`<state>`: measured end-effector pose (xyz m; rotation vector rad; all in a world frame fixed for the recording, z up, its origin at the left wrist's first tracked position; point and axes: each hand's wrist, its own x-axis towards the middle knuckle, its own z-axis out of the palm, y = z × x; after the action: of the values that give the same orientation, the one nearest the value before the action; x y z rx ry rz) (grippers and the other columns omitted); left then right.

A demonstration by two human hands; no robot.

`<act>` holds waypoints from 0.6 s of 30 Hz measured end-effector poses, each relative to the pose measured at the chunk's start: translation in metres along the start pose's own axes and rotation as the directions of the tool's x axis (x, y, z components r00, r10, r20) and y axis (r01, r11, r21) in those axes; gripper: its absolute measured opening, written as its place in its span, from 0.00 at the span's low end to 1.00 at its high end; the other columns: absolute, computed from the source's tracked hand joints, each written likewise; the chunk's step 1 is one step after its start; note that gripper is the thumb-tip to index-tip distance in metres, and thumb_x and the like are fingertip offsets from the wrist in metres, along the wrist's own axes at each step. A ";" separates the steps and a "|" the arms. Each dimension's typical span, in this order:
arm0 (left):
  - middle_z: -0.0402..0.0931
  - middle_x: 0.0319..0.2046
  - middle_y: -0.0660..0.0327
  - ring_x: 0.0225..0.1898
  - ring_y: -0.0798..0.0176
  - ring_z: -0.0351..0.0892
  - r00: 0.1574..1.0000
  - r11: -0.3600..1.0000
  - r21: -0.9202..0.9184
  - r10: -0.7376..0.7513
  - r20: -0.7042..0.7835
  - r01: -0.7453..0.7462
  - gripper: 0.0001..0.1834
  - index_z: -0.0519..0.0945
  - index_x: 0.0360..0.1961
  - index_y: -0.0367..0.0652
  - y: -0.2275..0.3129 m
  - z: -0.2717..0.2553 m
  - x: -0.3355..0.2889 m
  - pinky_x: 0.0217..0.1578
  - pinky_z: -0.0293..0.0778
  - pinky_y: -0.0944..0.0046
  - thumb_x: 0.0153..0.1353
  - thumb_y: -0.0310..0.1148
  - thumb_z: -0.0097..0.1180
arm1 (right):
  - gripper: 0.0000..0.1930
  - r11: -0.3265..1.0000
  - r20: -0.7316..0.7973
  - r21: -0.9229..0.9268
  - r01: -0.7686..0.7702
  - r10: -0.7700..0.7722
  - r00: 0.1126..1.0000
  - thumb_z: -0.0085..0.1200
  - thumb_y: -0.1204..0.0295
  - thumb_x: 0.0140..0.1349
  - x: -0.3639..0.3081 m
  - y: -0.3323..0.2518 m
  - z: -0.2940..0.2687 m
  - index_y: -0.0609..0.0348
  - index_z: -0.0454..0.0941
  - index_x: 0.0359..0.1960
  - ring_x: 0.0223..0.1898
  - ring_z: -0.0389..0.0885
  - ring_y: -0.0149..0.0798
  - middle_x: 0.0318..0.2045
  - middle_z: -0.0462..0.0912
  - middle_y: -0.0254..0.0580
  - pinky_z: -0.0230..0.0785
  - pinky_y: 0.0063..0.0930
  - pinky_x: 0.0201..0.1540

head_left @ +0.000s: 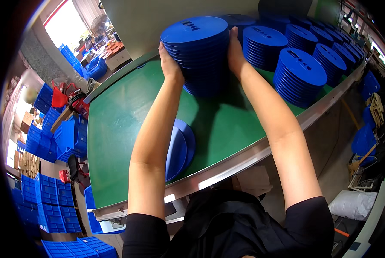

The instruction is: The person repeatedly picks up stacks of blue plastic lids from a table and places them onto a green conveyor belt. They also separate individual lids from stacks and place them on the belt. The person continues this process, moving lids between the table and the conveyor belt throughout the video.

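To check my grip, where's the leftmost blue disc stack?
In the head view, the stack is upper centre, clasped between the left hand and right hand, over the green table.

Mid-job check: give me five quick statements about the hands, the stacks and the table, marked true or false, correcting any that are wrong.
1. The left hand and right hand grip one stack of round blue pieces from opposite sides. True.
2. The tabletop is red. False: the tabletop is green.
3. Blue crates are piled to the left of the table. True.
4. The other stacks stand to the left of the held one. False: the other stacks stand to its right.
5. Loose blue pieces lie on the table, partly hidden by the left forearm. True.
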<state>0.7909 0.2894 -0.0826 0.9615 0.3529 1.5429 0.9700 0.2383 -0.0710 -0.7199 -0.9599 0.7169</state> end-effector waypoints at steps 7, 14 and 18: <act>0.68 0.54 0.55 0.53 0.58 0.67 1.000 0.994 0.105 0.017 -0.026 -0.014 0.35 0.66 0.56 0.35 0.027 0.026 -0.018 0.56 0.59 0.62 0.66 0.57 0.29 | 0.40 0.986 0.013 -0.164 -0.011 0.013 1.000 0.26 0.37 0.61 -0.004 -0.018 0.003 0.61 0.63 0.58 0.57 0.65 0.41 0.55 0.69 0.47 0.52 0.29 0.60; 0.71 0.50 0.56 0.51 0.60 0.69 0.996 0.993 0.092 0.075 -0.042 -0.071 0.35 0.68 0.54 0.34 0.014 0.021 -0.006 0.54 0.61 0.64 0.66 0.57 0.29 | 0.40 0.954 0.030 -0.255 0.159 -0.157 0.987 0.25 0.38 0.62 0.002 -0.015 0.002 0.63 0.63 0.58 0.57 0.64 0.43 0.55 0.68 0.51 0.52 0.31 0.60; 0.71 0.50 0.57 0.51 0.60 0.69 0.995 0.993 0.062 0.096 -0.005 -0.096 0.34 0.68 0.54 0.34 0.013 0.020 -0.003 0.54 0.61 0.64 0.67 0.55 0.28 | 0.38 0.962 0.019 -0.214 0.170 -0.170 0.985 0.26 0.39 0.63 0.001 -0.014 0.002 0.64 0.65 0.55 0.56 0.65 0.43 0.54 0.69 0.50 0.53 0.31 0.59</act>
<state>0.7967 0.2774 -0.0620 1.0328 0.3660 1.6318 0.9716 0.2318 -0.0586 -0.8145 -1.0963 0.4661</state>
